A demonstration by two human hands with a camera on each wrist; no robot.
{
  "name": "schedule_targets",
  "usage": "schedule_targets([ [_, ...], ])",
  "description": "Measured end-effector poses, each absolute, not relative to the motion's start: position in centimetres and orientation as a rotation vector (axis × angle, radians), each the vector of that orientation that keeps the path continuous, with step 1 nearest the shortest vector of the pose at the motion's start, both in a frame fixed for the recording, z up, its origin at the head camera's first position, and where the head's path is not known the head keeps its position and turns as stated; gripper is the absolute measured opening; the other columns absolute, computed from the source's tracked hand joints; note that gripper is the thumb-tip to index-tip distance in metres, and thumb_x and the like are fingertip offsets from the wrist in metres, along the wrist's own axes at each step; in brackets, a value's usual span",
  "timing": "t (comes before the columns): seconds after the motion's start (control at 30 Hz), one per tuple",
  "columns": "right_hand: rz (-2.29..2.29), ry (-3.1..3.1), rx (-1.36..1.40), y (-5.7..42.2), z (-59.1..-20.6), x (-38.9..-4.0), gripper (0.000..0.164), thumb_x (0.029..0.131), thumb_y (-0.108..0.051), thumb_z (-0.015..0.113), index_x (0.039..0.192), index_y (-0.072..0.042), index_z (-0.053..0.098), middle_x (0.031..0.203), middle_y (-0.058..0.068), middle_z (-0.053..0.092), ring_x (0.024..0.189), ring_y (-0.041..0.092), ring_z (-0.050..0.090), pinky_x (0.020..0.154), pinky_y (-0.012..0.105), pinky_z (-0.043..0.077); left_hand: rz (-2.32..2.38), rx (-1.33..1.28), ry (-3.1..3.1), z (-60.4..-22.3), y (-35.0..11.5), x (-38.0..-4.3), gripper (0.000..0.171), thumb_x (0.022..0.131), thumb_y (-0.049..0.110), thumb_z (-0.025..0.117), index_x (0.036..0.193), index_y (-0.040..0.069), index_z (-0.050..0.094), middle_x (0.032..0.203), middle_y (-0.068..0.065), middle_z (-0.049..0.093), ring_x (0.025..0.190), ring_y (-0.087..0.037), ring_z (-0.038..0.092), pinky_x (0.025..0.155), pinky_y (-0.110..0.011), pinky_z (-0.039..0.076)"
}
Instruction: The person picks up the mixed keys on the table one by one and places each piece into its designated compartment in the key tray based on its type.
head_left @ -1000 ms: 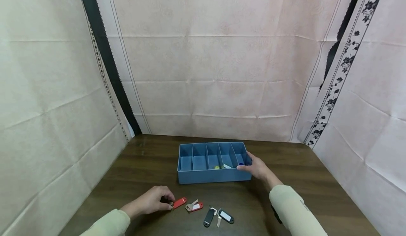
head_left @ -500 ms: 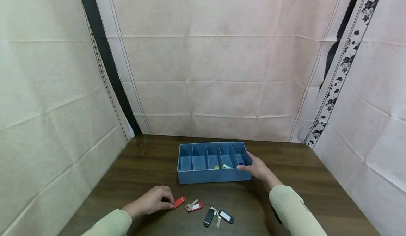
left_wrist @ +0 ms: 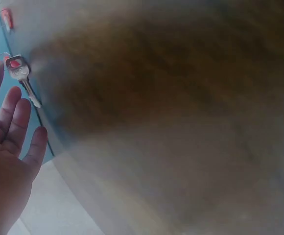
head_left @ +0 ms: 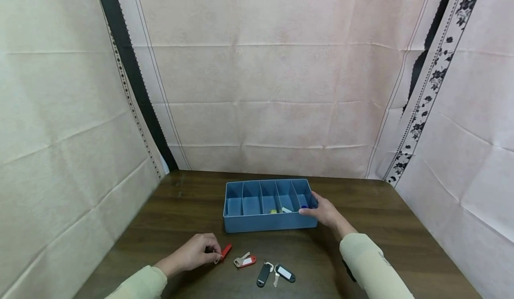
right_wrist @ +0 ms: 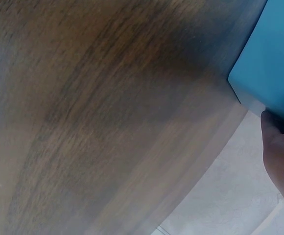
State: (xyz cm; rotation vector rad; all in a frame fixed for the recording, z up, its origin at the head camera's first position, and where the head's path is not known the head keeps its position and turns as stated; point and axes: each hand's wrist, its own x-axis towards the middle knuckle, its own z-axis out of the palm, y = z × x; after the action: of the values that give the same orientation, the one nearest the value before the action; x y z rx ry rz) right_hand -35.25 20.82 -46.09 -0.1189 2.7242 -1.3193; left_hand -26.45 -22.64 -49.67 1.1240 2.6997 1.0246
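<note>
My left hand (head_left: 195, 251) pinches the ring of a key with a red key tag (head_left: 226, 250), low over the table. The tag points away from the fingertips and shows its narrow side. In the left wrist view the silver key (left_wrist: 24, 81) hangs down from the ring, beside the spread lower fingers. My right hand (head_left: 328, 213) grips the right end of a blue divided box (head_left: 265, 222), thumb over the front rim. The right wrist view catches only the box's corner (right_wrist: 264, 73) and part of that hand.
Another red-tagged key (head_left: 245, 260) lies right of my left hand. Nearer the front are two black key tags, one on the left (head_left: 263, 275) and one with a white label (head_left: 285, 273). Small yellow, white and blue things sit in the box's right-hand compartments. Cloth hangs behind the table.
The red tag has turned in my left fingers, from lying broad side up to standing steeper and narrower. My right hand stays on the box.
</note>
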Motion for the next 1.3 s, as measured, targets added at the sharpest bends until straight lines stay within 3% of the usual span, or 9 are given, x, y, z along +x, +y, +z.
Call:
schedule_targets([
  [0.37, -1.330, 2.715, -0.114, 20.9, -46.2, -35.4, 0.113, 0.075, -0.063, 0.075, 0.158, -0.009, 0.020, 0.158, 0.025, 0.026, 0.141, 0.050, 0.027, 0.104, 0.070, 0.028, 1.169, 1.004, 2.810, -48.3, -22.0, -26.6, 0.009, 0.092, 0.016, 0.072, 0.086, 0.022, 0.071, 0.091, 0.007, 0.066, 0.090, -0.007, 0.061, 0.083, -0.039, 0.052],
  [0.53, -1.350, 2.700, -0.102, 20.9, -46.5, -35.4, 0.113, 0.076, -0.063, 0.074, 0.159, -0.010, 0.018, 0.158, 0.025, 0.025, 0.142, 0.050, 0.025, 0.105, 0.069, 0.027, 1.180, 0.919, 2.835, -47.9, -21.9, -26.8, 0.011, 0.092, 0.016, 0.072, 0.085, 0.024, 0.070, 0.091, 0.014, 0.062, 0.088, -0.006, 0.059, 0.080, -0.034, 0.052],
  [0.73, -1.350, 2.694, -0.098, 20.9, -46.6, -35.4, 0.112, 0.077, -0.063, 0.074, 0.159, -0.010, 0.018, 0.158, 0.026, 0.024, 0.142, 0.050, 0.025, 0.105, 0.069, 0.026, 1.221, 0.824, 2.854, -46.8, -21.5, -27.0, 0.012, 0.091, 0.014, 0.072, 0.084, 0.023, 0.068, 0.091, 0.010, 0.062, 0.086, -0.010, 0.058, 0.076, -0.031, 0.051],
  [1.3, -1.322, 2.696, -0.093, 20.8, -46.3, -35.2, 0.111, 0.078, -0.062, 0.073, 0.159, -0.011, 0.016, 0.159, 0.025, 0.022, 0.142, 0.050, 0.024, 0.106, 0.070, 0.025, 1.365, 0.539, 2.915, -43.8, -21.2, -28.6, 0.012, 0.092, 0.013, 0.071, 0.086, 0.023, 0.070, 0.096, 0.007, 0.063, 0.090, -0.015, 0.057, 0.084, -0.033, 0.050],
])
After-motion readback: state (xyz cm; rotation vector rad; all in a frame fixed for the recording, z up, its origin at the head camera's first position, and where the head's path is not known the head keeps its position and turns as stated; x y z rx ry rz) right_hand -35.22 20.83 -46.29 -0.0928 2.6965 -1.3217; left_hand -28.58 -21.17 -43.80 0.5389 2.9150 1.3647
